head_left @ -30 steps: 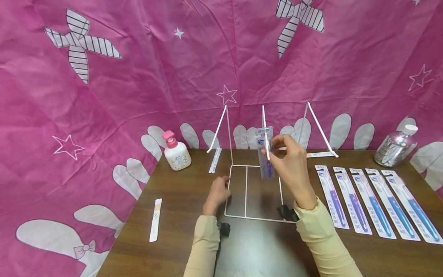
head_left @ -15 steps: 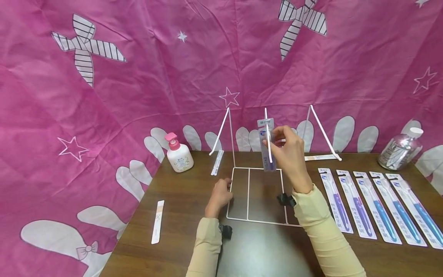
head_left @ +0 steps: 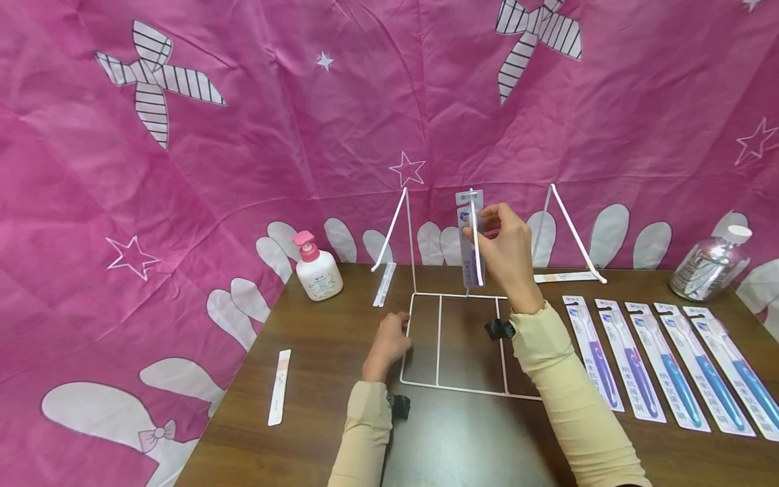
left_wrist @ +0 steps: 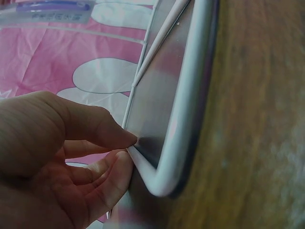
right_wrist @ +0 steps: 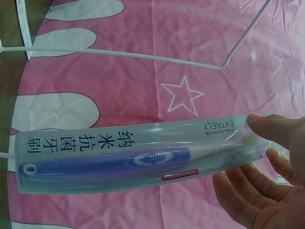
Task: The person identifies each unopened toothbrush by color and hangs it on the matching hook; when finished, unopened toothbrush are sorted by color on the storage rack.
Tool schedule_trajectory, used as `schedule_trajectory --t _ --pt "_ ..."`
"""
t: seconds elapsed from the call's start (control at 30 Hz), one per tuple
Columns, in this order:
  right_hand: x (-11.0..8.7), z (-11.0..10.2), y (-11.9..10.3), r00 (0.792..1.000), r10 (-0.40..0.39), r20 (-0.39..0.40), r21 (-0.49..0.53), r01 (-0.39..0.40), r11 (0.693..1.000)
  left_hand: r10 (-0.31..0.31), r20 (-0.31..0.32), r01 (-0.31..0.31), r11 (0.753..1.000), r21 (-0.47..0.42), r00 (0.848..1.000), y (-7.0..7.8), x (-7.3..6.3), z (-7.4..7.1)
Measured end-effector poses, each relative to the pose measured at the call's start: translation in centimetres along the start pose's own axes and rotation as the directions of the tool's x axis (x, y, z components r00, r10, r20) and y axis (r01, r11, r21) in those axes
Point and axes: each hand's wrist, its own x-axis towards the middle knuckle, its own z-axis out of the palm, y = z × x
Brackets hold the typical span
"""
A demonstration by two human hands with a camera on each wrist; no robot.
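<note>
A packaged toothbrush (right_wrist: 114, 157) with a purple handle hangs upright in the grip of my right hand (head_left: 508, 247). Its pack overlaps the middle prong of the white wire rack (head_left: 438, 338) in the head view, high up near the prong's rear end. Thumb and fingers pinch the pack near its top in the right wrist view. My left hand (head_left: 388, 338) pinches the left side wire of the rack's base between thumb and fingers, close to a rounded corner, as the left wrist view shows.
Several packaged toothbrushes (head_left: 639, 365) lie in a row at the right. A silver bottle (head_left: 709, 264) stands behind them, a pink-topped pump bottle (head_left: 319, 270) at back left. Flat white strips (head_left: 279, 389) lie on the table (head_left: 328, 338). A pink curtain (head_left: 274, 135) hangs behind.
My right hand has lifted the packaged toothbrush higher and farther back along the middle prong. The left hand keeps its hold on the rack. The head view has shifted slightly.
</note>
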Motion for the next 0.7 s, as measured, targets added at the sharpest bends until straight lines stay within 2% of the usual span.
schedule_trajectory --t 0.27,0.7 --pt "0.83 0.31 0.36 1.0 0.02 -0.001 0.012 -0.02 1.0 -0.03 0.007 0.03 1.0 0.002 1.0 0.07 -0.03 0.04" --pt "0.89 0.58 0.76 0.997 0.073 0.01 0.027 -0.073 0.997 -0.021 0.001 0.021 1.0 0.002 1.0 0.1 -0.08 0.01"
